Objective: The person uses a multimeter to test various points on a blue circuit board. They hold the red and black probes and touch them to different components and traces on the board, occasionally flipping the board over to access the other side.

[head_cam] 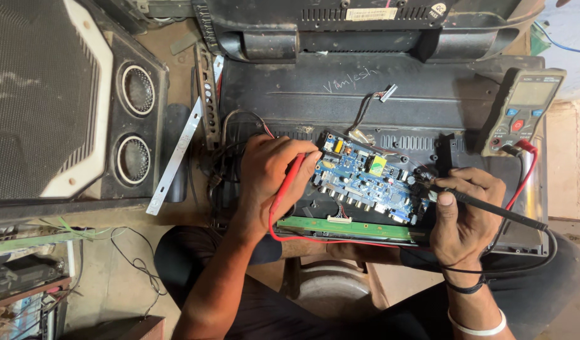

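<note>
Item: blue circuit board (365,179), lying on the black back panel (390,107) of a flat-screen set, above a narrow green strip board (346,228) at the panel's near edge. All places below are given from the blue board.

Left hand (268,179): at the board's left edge, fingers clenched round a red probe (294,171), tip touching or just short of the left end; which cannot be told. A red lead (315,239) loops from it below the board.

Right hand (461,217): at the board's right edge, fingers grasping a black probe (491,211), tip on or just beside the right-hand corner.

Multimeter (524,113): grey-green, upper right of the board, both leads plugged in; its screen is too small to make out.

Progress, as judged: the board lies exposed with a loose connector cable (368,104) above it, and both probes are placed, so measuring seems under way; nothing shows any result or reassembly.

Labels: a pale rectangular sticker (370,13) and a round white one beside it, far above the board on a second black housing; chalk handwriting on the panel just above the board; a yellow square patch on the board itself.

Also present: speaker cabinet (135,126) with two round drivers, far left; a white metal strip (175,160) between cabinet and board.
</note>
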